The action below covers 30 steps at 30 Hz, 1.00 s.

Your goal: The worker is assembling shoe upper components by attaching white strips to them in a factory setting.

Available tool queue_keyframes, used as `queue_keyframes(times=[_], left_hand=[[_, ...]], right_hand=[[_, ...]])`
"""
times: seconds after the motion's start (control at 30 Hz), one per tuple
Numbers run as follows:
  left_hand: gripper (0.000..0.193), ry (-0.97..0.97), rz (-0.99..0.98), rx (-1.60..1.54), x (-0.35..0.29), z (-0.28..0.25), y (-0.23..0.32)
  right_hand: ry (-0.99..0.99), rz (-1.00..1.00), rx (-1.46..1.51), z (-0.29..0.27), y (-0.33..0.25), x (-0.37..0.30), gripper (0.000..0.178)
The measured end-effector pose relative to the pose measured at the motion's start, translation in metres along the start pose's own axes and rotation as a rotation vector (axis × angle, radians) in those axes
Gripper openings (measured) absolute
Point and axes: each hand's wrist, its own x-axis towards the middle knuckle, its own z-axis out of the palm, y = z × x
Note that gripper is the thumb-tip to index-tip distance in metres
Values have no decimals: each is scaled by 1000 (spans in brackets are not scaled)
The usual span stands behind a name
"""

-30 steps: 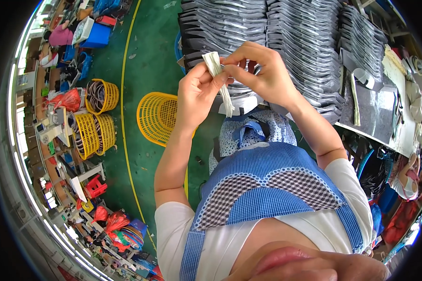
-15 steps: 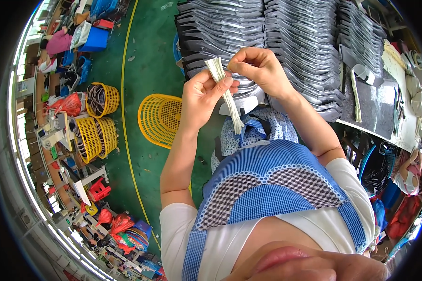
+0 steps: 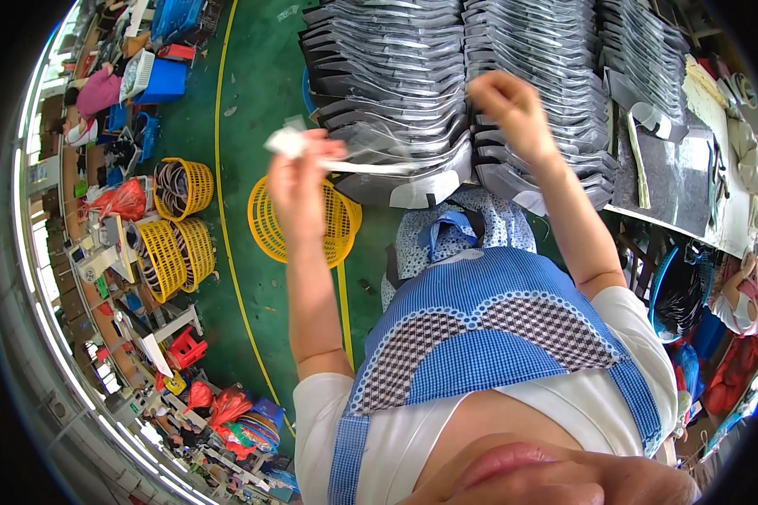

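Observation:
My left hand (image 3: 299, 189) is closed round a bundle of white, cord-like strips (image 3: 370, 167), above a yellow basket. Motion smears both hand and bundle; one pale end pokes out beyond the fingers and the other trails to the right. My right hand (image 3: 515, 114) is lifted over the rows of dark pieces, fingers curled together. Blur hides whatever the fingertips pinch. Beneath and between the hands lie overlapping rows of grey-black curved pieces with clear, shiny plastic parts (image 3: 396, 101).
The yellow basket (image 3: 257, 220) stands on the green floor, left of the rows. At right, a worktable (image 3: 674, 198) bears another pale strip bundle (image 3: 638, 160). Filled yellow baskets (image 3: 162, 265) line the left, beyond a yellow floor line. People sit farther off.
My hands have moved apart: the left went leftward with the strip bundle, the right slightly rightward. The bundle has swung from near upright to nearly level.

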Motion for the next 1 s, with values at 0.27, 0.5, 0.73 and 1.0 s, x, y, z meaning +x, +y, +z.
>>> queue_keyframes(times=[0.27,0.5,0.73,1.0], left_hand=[[18,-183,-127,17,-3,38,9],[19,-582,-290,153,1,55,-12],[14,-549,296,881,84,43,17],[20,-514,304,1373,120,40,-7]], right_hand=[[-91,-329,96,36,-6,-24,8],[-166,-200,363,31,5,-40,12],[-108,75,217,-15,32,0,14],[52,29,-264,2,115,62,24]])
